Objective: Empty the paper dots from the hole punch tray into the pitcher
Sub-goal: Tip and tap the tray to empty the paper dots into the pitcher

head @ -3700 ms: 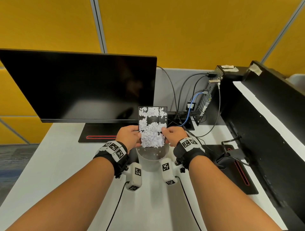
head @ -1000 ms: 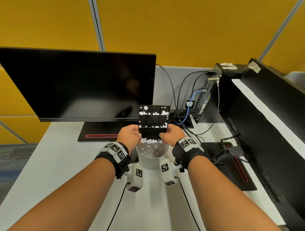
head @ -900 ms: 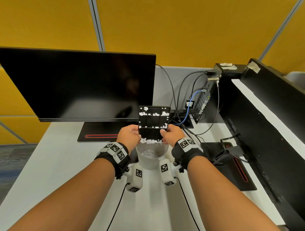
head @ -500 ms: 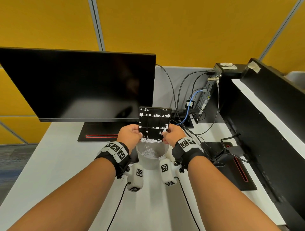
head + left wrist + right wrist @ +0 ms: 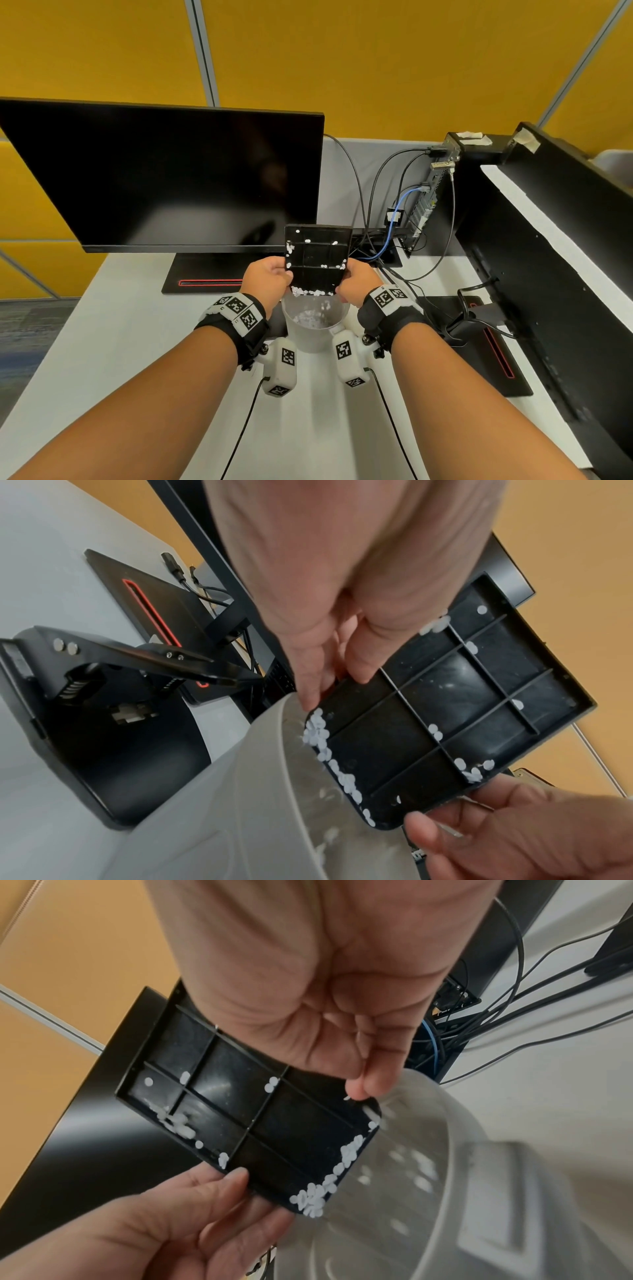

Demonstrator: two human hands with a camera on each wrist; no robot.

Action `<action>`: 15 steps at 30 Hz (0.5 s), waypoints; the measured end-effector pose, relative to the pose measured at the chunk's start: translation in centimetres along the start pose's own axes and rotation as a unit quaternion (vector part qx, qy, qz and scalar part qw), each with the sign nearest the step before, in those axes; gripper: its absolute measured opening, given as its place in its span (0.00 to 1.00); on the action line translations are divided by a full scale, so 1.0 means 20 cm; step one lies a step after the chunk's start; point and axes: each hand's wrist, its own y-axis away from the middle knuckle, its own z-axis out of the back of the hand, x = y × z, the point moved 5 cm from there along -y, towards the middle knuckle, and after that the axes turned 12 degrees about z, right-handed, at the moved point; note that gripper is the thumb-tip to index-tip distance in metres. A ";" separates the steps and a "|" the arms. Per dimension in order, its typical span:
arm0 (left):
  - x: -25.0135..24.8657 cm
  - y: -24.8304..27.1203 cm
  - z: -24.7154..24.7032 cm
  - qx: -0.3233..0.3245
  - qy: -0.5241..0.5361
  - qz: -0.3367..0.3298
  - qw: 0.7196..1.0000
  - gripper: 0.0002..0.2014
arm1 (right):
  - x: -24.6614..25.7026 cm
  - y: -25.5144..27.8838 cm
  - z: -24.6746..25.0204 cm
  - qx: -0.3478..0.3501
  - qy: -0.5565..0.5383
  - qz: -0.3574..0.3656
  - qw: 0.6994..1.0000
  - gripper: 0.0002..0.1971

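The black ribbed hole punch tray (image 5: 317, 260) (image 5: 445, 710) (image 5: 246, 1118) is held steeply tilted, its lower edge over the mouth of the translucent pitcher (image 5: 313, 325) (image 5: 240, 804) (image 5: 445, 1177). My left hand (image 5: 269, 277) (image 5: 329, 631) pinches its left edge and my right hand (image 5: 358, 279) (image 5: 342, 1031) pinches its right edge. White paper dots (image 5: 310, 292) (image 5: 322, 739) (image 5: 329, 1183) cling along the lower rim, and a few stick to the ribs higher up. More dots lie inside the pitcher.
The black hole punch body (image 5: 103, 710) stands left of the pitcher. A dark monitor (image 5: 164, 178) and its base (image 5: 205, 274) are behind. Cables (image 5: 394, 240) and a small computer (image 5: 442, 192) are at the back right; a black panel (image 5: 548, 257) runs along the right.
Nearly all the dots have slid from the tray into the pitcher since 3.7 s ago. Over the last second the tray tipped slightly and a few more dots dropped.
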 end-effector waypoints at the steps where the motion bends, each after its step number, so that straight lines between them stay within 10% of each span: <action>1: 0.00 0.00 0.00 -0.002 0.001 0.000 1.000 0.13 | 0.01 0.00 0.00 0.004 -0.011 0.000 1.000 0.17; 15: -0.01 0.02 -0.02 0.024 0.007 0.010 1.000 0.25 | 0.01 0.01 0.01 -0.064 -0.070 0.011 0.995 0.08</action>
